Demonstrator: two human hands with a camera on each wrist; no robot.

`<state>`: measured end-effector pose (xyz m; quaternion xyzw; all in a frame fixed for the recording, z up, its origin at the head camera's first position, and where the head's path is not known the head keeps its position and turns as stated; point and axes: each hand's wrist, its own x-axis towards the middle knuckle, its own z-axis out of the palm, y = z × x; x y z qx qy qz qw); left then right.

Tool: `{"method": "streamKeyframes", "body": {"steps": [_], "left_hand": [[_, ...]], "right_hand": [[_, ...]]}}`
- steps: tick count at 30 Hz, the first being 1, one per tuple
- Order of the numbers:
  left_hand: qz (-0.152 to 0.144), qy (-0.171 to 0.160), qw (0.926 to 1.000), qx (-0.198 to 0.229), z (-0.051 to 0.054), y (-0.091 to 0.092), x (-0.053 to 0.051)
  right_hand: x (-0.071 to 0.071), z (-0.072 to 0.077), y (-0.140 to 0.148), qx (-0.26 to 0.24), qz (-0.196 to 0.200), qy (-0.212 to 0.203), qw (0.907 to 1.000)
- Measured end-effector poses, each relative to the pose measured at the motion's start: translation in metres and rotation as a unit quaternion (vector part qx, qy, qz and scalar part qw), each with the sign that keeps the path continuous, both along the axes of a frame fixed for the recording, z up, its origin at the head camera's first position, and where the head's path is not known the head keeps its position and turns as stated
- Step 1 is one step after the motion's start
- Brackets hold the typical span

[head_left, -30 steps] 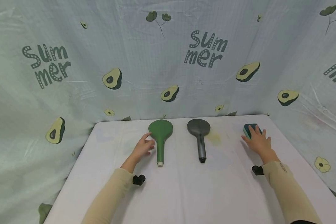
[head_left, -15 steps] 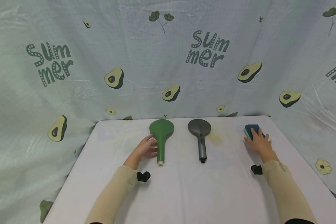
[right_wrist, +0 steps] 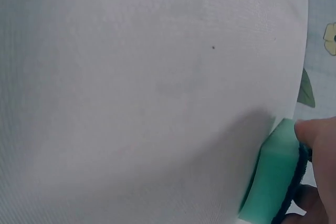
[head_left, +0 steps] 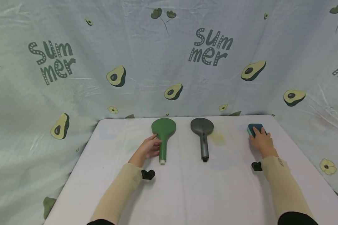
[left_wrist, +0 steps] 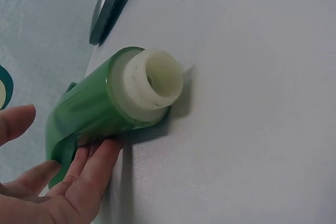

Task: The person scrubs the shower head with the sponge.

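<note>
Green shower head (head_left: 163,131) partly hiding wide-set left fingers (left_wrist: 94,171), right fingers (right_wrist: 312,129) on sponge (right_wrist: 270,179), hold unclear

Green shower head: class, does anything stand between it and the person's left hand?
Nothing visible does. The left hand is right at the green shower head, fingers at its handle; the gray shower head lies beyond it.

One shower head (head_left: 163,127) is green; sponge (right_wrist: 275,177), teal — cloth (head_left: 146,47), avocado-printed.
</note>
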<state>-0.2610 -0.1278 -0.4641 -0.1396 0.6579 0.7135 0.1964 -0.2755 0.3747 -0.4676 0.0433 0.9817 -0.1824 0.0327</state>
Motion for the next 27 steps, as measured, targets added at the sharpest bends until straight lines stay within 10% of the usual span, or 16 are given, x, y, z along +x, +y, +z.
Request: {"method": "streamKeyframes", "body": {"steps": [27], "left_hand": [[-0.007,0.022,0.9995,0.019,0.001,-0.014,0.003]], "right_hand": [[-0.003,0.004,-0.009,0.005,0.005,0.057,0.9983]]}}
